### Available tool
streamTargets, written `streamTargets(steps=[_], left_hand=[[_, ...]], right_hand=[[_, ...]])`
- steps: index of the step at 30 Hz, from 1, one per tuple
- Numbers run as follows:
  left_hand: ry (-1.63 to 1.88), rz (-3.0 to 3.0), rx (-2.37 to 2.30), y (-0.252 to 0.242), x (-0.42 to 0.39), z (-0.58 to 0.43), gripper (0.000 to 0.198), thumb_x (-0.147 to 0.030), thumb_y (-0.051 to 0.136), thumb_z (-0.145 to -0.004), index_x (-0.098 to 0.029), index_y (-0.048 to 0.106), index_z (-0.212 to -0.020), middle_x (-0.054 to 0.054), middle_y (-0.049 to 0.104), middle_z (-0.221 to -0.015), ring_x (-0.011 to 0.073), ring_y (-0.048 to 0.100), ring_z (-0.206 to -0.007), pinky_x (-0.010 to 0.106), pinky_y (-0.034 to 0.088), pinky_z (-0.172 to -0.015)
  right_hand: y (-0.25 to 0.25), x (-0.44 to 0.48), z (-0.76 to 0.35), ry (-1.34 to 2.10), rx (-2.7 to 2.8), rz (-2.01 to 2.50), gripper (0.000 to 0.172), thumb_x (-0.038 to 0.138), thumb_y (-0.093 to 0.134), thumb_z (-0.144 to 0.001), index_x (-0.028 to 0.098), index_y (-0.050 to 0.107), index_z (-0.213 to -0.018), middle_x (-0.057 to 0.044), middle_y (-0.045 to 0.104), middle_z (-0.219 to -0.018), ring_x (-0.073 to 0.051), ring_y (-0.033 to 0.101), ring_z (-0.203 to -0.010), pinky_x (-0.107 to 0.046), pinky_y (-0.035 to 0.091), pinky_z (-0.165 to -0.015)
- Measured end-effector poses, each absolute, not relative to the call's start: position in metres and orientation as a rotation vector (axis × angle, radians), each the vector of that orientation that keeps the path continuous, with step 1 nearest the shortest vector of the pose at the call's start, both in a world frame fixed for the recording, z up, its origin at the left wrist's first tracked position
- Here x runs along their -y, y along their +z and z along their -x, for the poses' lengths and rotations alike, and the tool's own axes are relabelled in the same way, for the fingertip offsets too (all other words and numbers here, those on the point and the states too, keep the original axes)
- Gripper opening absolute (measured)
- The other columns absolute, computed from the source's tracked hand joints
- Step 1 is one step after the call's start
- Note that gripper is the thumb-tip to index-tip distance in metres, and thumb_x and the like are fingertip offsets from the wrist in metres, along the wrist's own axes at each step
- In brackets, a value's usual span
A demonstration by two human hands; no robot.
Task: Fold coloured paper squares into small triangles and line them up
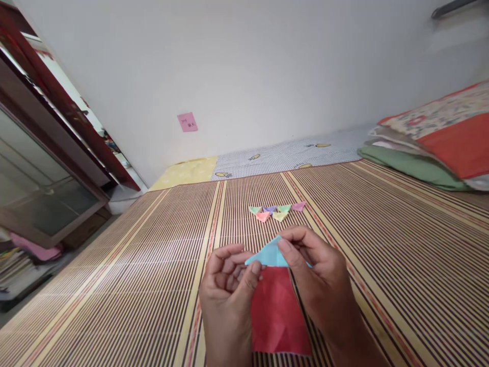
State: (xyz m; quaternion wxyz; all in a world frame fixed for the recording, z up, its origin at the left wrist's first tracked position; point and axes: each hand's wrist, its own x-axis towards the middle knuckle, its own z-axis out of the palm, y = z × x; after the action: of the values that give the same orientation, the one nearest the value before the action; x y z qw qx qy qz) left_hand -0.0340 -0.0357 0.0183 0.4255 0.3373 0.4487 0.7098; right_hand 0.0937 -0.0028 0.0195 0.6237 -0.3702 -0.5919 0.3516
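Between my two hands is a light blue piece of paper [269, 254] folded into a triangle. My left hand [229, 290] pinches its left corner between thumb and fingers. On the other side, my right hand [319, 270] grips the paper near its top, thumb in front, and hides its right part. Below the paper lies a red sheet [280, 311] on the striped mat, partly covered by my hands. Beyond my hands, several small folded paper triangles sit in two rows, among them a pink one [299, 206], a salmon one [263, 217] and a yellow one [280, 216].
A striped mat [133, 275] covers the bed. Folded bedding [439, 142] is piled at the right, against the white wall. A pink note [187, 122] is stuck on that wall. At the left stand a glass-fronted cabinet [42, 178] and a low shelf with books [17, 267].
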Motion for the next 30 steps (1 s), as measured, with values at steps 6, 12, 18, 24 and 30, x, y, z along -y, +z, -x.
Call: streamTargets(steps=[6,12,18,24,30], left_hand=[[1.601,-0.734,-1.043,0.0179,0.0327,0.0306,0.028,-0.022,0.092,-0.065,-0.015,0.075,-0.086,0.006,0.079,-0.08,0.0127,0.072,-0.072,0.018,0.057,-0.069],[1.595,-0.803,-1.057,0.0136,0.0357,0.0272,0.013,-0.028,0.083,-0.079,-0.017,0.077,-0.076,0.003,0.077,-0.072,0.0102,0.063,-0.063,0.021,0.054,-0.07],[1.583,-0.826,-1.043,0.0146,0.0359,0.0299,0.013,-0.031,0.078,-0.084,-0.018,0.079,-0.083,0.006,0.079,-0.079,0.0149,0.068,-0.066,0.026,0.055,-0.071],[1.566,-0.848,-1.112,0.0161,0.0364,0.0302,0.018,-0.035,0.076,-0.086,-0.017,0.079,-0.086,0.007,0.08,-0.079,0.0157,0.07,-0.066,0.025,0.056,-0.07],[1.532,-0.877,-1.054,0.0156,0.0362,0.0344,0.02,-0.036,0.073,-0.088,-0.017,0.079,-0.089,0.008,0.079,-0.087,0.0161,0.07,-0.071,0.026,0.056,-0.073]], right_hand=[[0.0158,0.0038,-0.0919,0.648,1.323,0.91,0.01,0.027,0.058,-0.098,0.022,0.063,-0.09,0.002,0.064,-0.072,-0.013,0.063,-0.063,-0.023,0.051,-0.055],[0.018,0.0045,-0.0904,0.628,1.382,0.915,0.012,0.028,0.058,-0.098,0.022,0.062,-0.088,0.002,0.065,-0.072,-0.013,0.061,-0.062,-0.023,0.05,-0.055],[0.0148,0.0013,-0.0931,0.587,1.361,0.941,0.011,0.028,0.059,-0.098,0.022,0.064,-0.09,0.002,0.067,-0.075,-0.013,0.062,-0.063,-0.024,0.049,-0.056],[0.0146,0.0011,-0.0938,0.522,1.386,0.959,0.011,0.028,0.058,-0.098,0.022,0.063,-0.091,0.001,0.069,-0.078,-0.015,0.064,-0.067,-0.025,0.049,-0.057],[0.0175,0.0007,-0.0958,0.714,1.36,0.918,0.016,0.031,0.059,-0.097,0.022,0.064,-0.085,0.003,0.063,-0.067,-0.013,0.059,-0.057,-0.024,0.047,-0.052]])
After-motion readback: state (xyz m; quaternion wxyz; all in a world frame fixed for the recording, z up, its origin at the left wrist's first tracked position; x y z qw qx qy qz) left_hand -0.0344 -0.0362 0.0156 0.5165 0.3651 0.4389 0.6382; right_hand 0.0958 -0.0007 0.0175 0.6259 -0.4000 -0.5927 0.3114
